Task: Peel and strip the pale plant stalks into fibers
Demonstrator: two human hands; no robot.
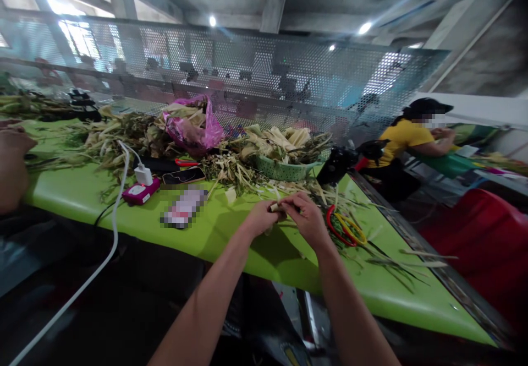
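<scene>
Both my hands meet above the bright green table [231, 228]. My left hand [259, 219] is closed, pinching one end of a small pale piece of husk or stalk [274, 207]. My right hand [306, 218] is closed on the other end of the same piece, fingers curled over it. Red and yellow scissors [345, 228] lie on the table just right of my right hand. A green basket [280, 169] heaped with pale husks stands behind my hands.
Dry husks and leaves [124, 135] cover the table's far side, around a pink plastic bag [193, 126]. A pink power bank with white charger and cable [140, 190] and phones [183, 176] lie left. Another person's arm [12, 162] is at far left; a person in yellow [406, 137] sits right.
</scene>
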